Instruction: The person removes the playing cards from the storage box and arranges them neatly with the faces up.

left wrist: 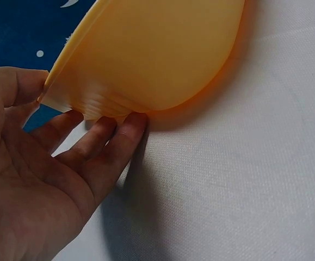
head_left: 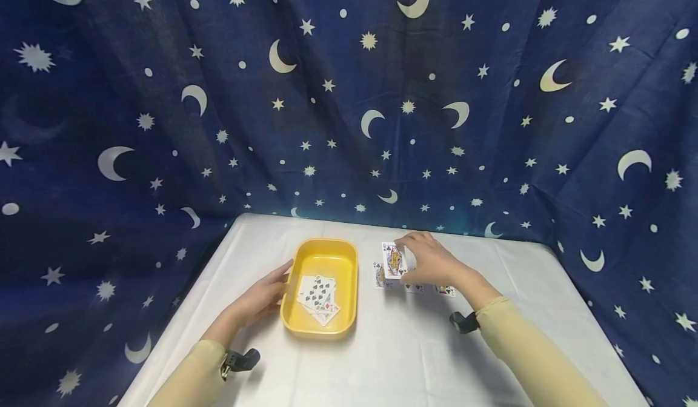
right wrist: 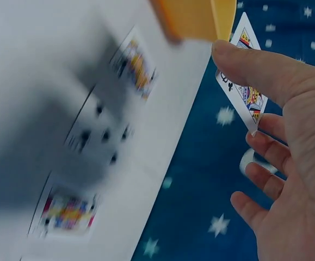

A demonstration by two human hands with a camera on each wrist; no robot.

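Note:
My right hand (head_left: 434, 261) pinches a queen of clubs (head_left: 395, 260) between thumb and fingers, holding it face up above the table to the right of the tray. In the right wrist view this card (right wrist: 251, 98) stands on edge, partly covered by the thumb. My left hand (head_left: 267, 292) holds the near-left side of a yellow plastic tray (head_left: 327, 247). Its thumb is at the rim and its fingertips (left wrist: 133, 122) touch the outer wall. Inside the tray lies a loose pile of cards, with a black spot card (head_left: 316, 293) uppermost.
Under and beside my right hand, a row of cards lies face up: a face card (right wrist: 135, 65), a black spot card (right wrist: 105, 133) and another face card (right wrist: 70, 209). A white cloth covers the table (head_left: 382, 358). Behind it hangs a dark blue curtain (head_left: 338, 128) with moons and stars.

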